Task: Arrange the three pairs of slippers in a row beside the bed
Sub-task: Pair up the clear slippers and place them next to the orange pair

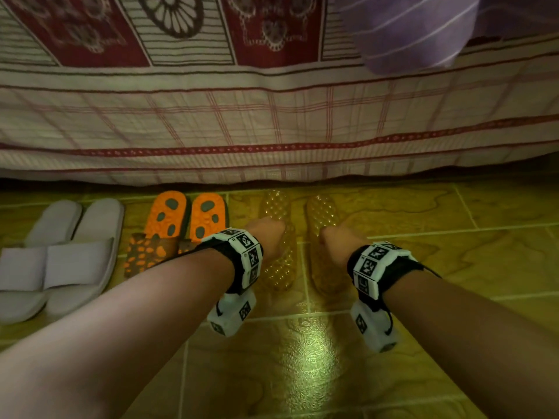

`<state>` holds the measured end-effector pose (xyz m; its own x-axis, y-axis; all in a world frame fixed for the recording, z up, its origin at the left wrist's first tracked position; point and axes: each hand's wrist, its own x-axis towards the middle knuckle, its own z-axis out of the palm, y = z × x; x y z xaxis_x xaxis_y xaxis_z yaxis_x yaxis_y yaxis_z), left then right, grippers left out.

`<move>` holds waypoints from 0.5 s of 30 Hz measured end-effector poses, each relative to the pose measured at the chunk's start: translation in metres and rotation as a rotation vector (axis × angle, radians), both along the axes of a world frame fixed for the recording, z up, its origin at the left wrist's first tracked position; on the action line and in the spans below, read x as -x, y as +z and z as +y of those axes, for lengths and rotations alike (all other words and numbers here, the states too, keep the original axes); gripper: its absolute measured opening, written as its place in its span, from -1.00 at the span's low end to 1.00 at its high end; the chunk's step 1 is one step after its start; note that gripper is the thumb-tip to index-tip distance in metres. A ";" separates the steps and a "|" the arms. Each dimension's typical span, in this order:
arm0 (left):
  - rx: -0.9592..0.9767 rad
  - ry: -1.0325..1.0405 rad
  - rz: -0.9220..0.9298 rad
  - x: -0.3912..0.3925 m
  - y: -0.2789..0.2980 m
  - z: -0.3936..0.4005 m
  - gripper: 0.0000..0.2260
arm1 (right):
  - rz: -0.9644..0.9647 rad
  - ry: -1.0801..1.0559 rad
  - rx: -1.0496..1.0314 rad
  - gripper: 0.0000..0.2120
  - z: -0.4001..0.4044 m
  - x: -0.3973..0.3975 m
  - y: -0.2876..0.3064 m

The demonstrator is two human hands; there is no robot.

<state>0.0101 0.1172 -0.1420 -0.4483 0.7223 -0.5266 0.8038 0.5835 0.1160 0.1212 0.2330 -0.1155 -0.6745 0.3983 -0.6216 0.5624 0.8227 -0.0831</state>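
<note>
Three pairs of slippers lie side by side on the tiled floor along the bed's edge. A white pair [59,255] is at the left. An orange pair with dark spots [178,228] sits in the middle. A clear yellow bumpy pair is at the right, under my hands. My left hand [267,237] is closed on the left yellow slipper [279,267]. My right hand [340,243] is closed on the right yellow slipper [322,213]. Both slippers rest on the floor, and my fingers are hidden behind the hands.
The bed's red and cream patterned sheet [272,122] hangs down to the floor right behind the slippers. A purple cloth [417,31] lies on the bed at the upper right. Glossy yellow-green floor tiles [453,237] stretch to the right and toward me.
</note>
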 end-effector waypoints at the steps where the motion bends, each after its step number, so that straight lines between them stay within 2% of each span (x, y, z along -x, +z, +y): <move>1: 0.004 -0.006 -0.002 -0.001 -0.004 0.002 -0.66 | 0.002 -0.003 0.001 -0.72 0.002 0.000 -0.003; 6: 0.017 -0.014 -0.011 -0.004 -0.014 0.008 -0.69 | 0.001 -0.027 0.042 -0.72 0.009 0.002 -0.012; 15: 0.047 -0.002 -0.052 -0.016 -0.016 0.022 -0.74 | 0.015 0.057 0.035 -0.68 0.005 0.005 -0.024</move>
<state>0.0263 0.1395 -0.1583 -0.4185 0.6970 -0.5823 0.7984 0.5880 0.1300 0.1165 0.2380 -0.1392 -0.7045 0.3373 -0.6245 0.5135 0.8496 -0.1204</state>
